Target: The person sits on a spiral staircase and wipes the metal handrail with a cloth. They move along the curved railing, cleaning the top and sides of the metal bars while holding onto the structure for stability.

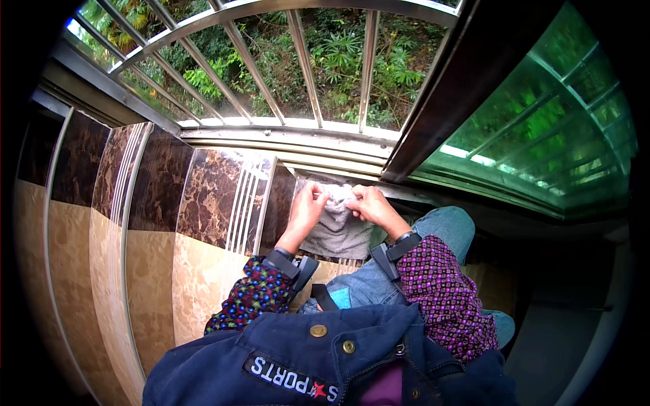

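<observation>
A light grey cloth [340, 231] hangs or lies between my hands, over the stair step below the window. My left hand [309, 205] pinches its upper left edge between thumb and fingers. The upper right part of the cloth is pinched by my right hand [369, 204]. Between the two hands the fabric is bunched and sags in folds. Both wrists carry black straps with dark devices.
Marble-patterned stair steps [213, 203] with pale stripes run to the left. Ahead are a metal window sill track [325, 152] and steel window bars [302, 66], with plants beyond. A green-tinted glass pane [538, 132] stands at the right. My jeans-clad knee [449, 228] is beside my right forearm.
</observation>
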The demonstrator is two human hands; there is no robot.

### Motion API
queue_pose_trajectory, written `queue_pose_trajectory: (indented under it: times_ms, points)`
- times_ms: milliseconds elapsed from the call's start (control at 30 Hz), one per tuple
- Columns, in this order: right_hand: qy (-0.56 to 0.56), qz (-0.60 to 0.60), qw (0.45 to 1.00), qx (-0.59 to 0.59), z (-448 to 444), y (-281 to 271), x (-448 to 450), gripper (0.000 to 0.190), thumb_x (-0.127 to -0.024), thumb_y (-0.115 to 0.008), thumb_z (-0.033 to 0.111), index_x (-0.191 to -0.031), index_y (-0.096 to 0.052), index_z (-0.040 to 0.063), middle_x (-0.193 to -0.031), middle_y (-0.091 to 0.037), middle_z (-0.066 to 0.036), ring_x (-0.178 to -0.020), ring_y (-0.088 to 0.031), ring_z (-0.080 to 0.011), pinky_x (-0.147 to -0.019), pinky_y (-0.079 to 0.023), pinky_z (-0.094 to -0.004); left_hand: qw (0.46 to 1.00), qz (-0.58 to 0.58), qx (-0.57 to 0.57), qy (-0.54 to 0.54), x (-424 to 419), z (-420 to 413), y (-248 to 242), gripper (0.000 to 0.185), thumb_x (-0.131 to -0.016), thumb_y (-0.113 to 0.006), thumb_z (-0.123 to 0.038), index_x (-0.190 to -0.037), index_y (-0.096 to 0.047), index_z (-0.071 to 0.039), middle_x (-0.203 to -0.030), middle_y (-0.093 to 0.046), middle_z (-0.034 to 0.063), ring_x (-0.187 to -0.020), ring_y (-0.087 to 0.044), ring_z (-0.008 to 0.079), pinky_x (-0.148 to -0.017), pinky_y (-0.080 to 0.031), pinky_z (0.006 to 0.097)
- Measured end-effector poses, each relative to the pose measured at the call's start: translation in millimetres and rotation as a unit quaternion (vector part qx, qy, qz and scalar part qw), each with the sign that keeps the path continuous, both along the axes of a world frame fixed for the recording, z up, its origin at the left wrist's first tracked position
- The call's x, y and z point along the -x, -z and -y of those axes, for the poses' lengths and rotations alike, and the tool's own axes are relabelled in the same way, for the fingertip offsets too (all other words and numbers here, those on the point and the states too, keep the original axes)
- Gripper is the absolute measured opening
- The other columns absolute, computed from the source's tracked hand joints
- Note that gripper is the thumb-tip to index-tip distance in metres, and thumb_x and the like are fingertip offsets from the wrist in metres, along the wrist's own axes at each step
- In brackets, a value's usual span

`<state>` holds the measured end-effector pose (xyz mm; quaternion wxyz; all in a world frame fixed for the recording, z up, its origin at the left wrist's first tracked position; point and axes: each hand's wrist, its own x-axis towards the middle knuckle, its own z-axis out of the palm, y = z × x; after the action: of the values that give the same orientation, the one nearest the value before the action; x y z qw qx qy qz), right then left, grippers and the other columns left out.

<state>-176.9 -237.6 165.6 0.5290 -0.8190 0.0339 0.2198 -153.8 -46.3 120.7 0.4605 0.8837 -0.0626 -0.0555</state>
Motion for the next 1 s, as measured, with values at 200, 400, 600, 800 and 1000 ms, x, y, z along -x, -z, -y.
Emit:
queue_pose_trajectory:
  times_ms: [200, 400, 600, 800, 1000]
  points:
    - [-0.014, -0.147, 0.972, -0.181, 14.7, -24.8, 1.2, 0.021, -0.087, -0.063, 0.025, -0.075, -0.062, 0.007, -0.060, -0.058, 0.002, -0.047, -0.049, -0.0037, -0.044, -0.037, -0.0176, 0.980, -0.122, -0.138, 0.082, 13.3, -7.3, 13.8, 0.032, -0.077, -0.068, -0.021, -0.106, -0.060, -0.008, -0.091, -0.066, 0.0137, -0.083, -0.064, 0.0298, -0.076, -0.050, 0.0382]
    - [0.237, -0.004, 0.970, 0.047, 25.7, 17.5, -6.2, 0.015, -0.077, -0.057, 0.015, -0.070, -0.064, 0.004, -0.055, -0.061, -0.009, -0.051, -0.061, -0.0196, -0.050, -0.047, -0.0333, 0.987, -0.063, -0.136, -0.063, 15.9, -6.7, -42.3, 0.016, -0.082, -0.062, -0.024, -0.081, -0.061, -0.008, -0.077, -0.065, 0.0149, -0.079, -0.064, 0.0338, -0.069, -0.048, 0.0438]
    - [0.302, 0.076, 0.950, -0.031, -0.6, 15.1, -11.3, 0.017, -0.084, -0.054, 0.012, -0.094, -0.049, -0.002, -0.077, -0.068, -0.015, -0.062, -0.065, -0.0225, -0.055, -0.051, -0.0325, 0.983, -0.037, 0.071, -0.164, 0.2, 6.7, -39.3, 0.012, -0.090, -0.054, -0.017, -0.094, -0.050, -0.006, -0.074, -0.065, 0.0161, -0.065, -0.065, 0.0268, -0.062, -0.049, 0.0399]
    - [0.090, 0.113, 0.923, 0.357, -19.7, 7.7, -7.4, 0.053, -0.081, -0.049, 0.005, -0.130, -0.032, -0.003, -0.117, -0.052, -0.025, -0.096, -0.060, -0.0373, -0.078, -0.051, -0.0450, 0.995, 0.062, -0.052, -0.066, -13.3, 31.4, -14.5, 0.020, -0.086, -0.050, -0.006, -0.106, -0.050, -0.007, -0.098, -0.065, 0.0159, -0.086, -0.063, 0.0362, -0.073, -0.050, 0.0435]
    - [0.019, 0.137, 0.900, 0.414, -19.5, 17.2, -10.9, 0.032, -0.083, -0.048, 0.006, -0.113, -0.043, -0.004, -0.104, -0.056, -0.025, -0.075, -0.064, -0.0391, -0.065, -0.053, -0.0447, 0.981, 0.077, -0.174, 0.029, -8.1, 41.4, -0.8, 0.016, -0.084, -0.050, -0.008, -0.097, -0.060, -0.007, -0.096, -0.059, 0.0151, -0.083, -0.061, 0.0367, -0.071, -0.049, 0.0465]
